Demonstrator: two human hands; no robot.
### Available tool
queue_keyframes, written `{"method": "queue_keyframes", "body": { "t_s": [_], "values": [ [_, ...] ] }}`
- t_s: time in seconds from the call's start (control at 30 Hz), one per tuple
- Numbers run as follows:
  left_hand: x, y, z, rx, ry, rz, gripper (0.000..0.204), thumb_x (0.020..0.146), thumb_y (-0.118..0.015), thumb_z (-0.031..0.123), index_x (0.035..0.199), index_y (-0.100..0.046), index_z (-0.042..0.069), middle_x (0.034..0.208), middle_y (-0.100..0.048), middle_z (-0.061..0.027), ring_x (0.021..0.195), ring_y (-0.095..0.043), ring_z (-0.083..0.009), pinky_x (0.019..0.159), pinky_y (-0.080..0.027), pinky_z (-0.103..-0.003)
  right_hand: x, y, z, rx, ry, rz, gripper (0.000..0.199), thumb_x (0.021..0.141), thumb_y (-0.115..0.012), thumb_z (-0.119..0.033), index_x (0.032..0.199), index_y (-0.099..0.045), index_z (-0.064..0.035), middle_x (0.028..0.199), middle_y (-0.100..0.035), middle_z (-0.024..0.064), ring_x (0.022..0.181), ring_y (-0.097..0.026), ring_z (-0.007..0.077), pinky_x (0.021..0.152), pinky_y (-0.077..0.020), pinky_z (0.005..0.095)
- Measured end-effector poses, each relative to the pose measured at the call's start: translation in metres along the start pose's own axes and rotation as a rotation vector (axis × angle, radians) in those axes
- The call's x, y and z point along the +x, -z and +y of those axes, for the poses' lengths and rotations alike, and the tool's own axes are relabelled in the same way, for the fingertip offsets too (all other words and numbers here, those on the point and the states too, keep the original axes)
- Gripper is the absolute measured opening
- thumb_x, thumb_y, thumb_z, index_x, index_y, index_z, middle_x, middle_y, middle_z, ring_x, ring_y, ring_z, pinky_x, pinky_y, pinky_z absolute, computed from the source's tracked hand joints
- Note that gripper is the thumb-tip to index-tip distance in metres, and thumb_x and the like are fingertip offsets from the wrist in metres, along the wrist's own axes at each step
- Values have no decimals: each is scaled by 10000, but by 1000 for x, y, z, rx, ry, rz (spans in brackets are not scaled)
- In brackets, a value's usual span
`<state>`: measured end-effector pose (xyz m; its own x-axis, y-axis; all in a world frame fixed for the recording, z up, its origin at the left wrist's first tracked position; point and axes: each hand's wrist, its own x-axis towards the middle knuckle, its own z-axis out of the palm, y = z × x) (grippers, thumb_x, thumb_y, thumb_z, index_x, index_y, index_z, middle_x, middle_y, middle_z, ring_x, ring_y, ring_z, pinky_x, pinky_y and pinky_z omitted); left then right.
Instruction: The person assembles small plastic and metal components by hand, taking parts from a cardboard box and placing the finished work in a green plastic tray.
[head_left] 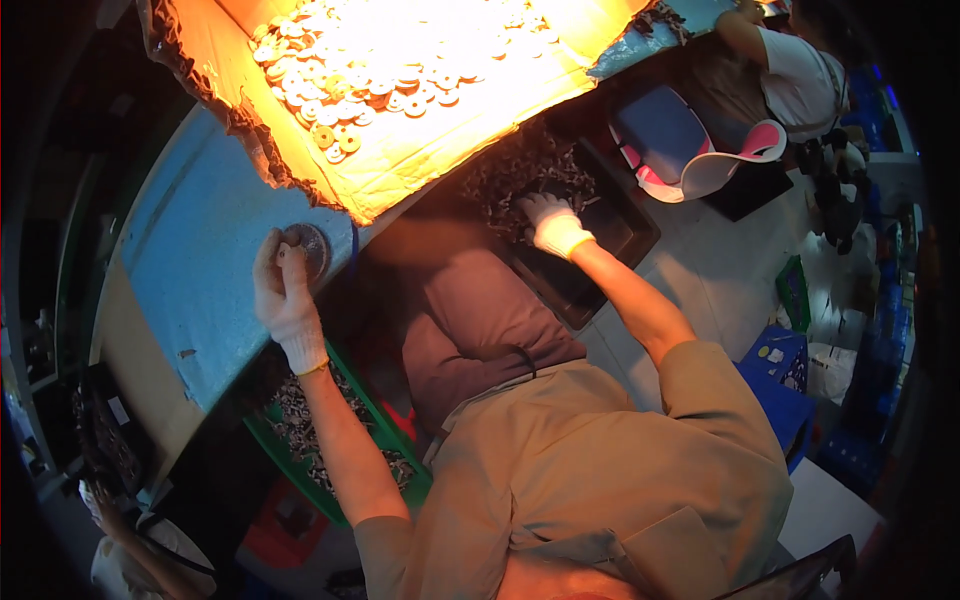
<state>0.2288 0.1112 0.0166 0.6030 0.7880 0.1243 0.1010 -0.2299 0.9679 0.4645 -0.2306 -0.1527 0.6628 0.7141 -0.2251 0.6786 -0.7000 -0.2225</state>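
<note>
In a white glove, my left hand point(288, 303) is at the edge of the blue tabletop point(190, 250). Its fingers are closed round a small pale disc point(284, 250), right against a round grey dish-like object point(312, 252); how the two touch is hard to tell. My right hand point(553, 224), also gloved, reaches down to a heap of small dark brown pieces point(520, 180) in a black tray point(625, 225). Its fingers are somewhat apart, with the tips partly hidden among the pieces.
A brightly lit open box point(440, 135) holds many pale ring-shaped pieces point(350, 95). Below the tabletop, a green crate point(345, 375) contains more dark pieces. A blue-backed chair with pink-and-white trim point(665, 135) stands at the right. Other people point(800, 80) sit at the far right and lower left.
</note>
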Motion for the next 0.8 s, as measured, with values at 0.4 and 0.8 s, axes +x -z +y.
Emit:
{"method": "queue_keyframes", "body": {
  "t_s": [0.4, 0.8],
  "values": [
    [2, 2, -5, -34, -8, 21, 402, 1048, -635, 162, 1372, -579, -68, 1239, -687, -160, 1137, -648, -200, 1014, -525, -330, -8, 28, 29, 934, -141, 71, 288, 975, -604, -318, 1002, -680, -42, 852, -698, 153, 704, -671, 292, 701, -528, 369],
    [9, 1, -8, 208, -284, 67, 411, 855, -756, 212, 1212, -694, 16, 1187, -699, -181, 1100, -667, -342, 968, -518, -413, -9, 176, -229, 1117, 313, -21, 498, 984, -705, -204, 1409, -504, -41, 1072, -735, 153, 1045, -718, 234, 942, -563, 386]
  ]
}}
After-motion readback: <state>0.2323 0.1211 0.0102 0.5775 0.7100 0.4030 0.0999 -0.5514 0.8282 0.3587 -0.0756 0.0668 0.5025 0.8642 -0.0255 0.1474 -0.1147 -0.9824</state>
